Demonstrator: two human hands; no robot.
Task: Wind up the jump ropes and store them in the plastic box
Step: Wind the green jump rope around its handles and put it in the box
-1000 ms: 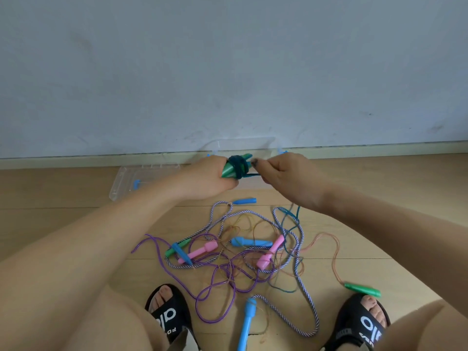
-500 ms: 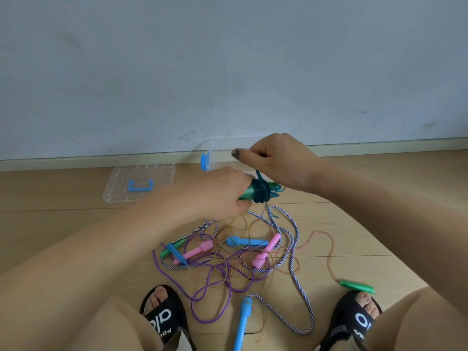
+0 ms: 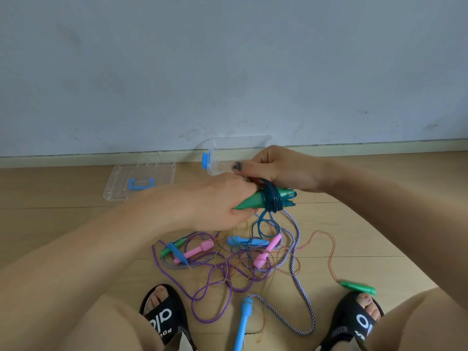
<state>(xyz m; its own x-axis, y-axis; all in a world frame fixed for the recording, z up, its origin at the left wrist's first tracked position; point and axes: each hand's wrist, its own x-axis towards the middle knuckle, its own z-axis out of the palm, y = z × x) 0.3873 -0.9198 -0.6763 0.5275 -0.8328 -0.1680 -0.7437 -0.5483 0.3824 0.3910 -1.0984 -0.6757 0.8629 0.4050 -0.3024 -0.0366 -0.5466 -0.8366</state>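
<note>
My left hand (image 3: 217,201) grips a pair of green jump rope handles (image 3: 255,200) with dark teal cord (image 3: 272,198) wound round them. Just above and right of them, my right hand (image 3: 278,171) curls its fingers over the cord and pinches it at the winding. A loose teal loop hangs below toward a tangle of ropes (image 3: 235,259) on the floor, with pink, blue and green handles. The clear plastic box (image 3: 220,160) with a blue latch stands by the wall, partly hidden behind my right hand.
The box's clear lid (image 3: 139,182) with a blue handle lies on the wooden floor at the left. A green handle (image 3: 358,287) lies near my right sandal (image 3: 354,323), a blue handle (image 3: 243,323) between my feet. The wall runs close behind.
Both hands with the green handles shifted slightly right and lower in view. My right hand came down over the winding, carrying the teal cord round the handles.
</note>
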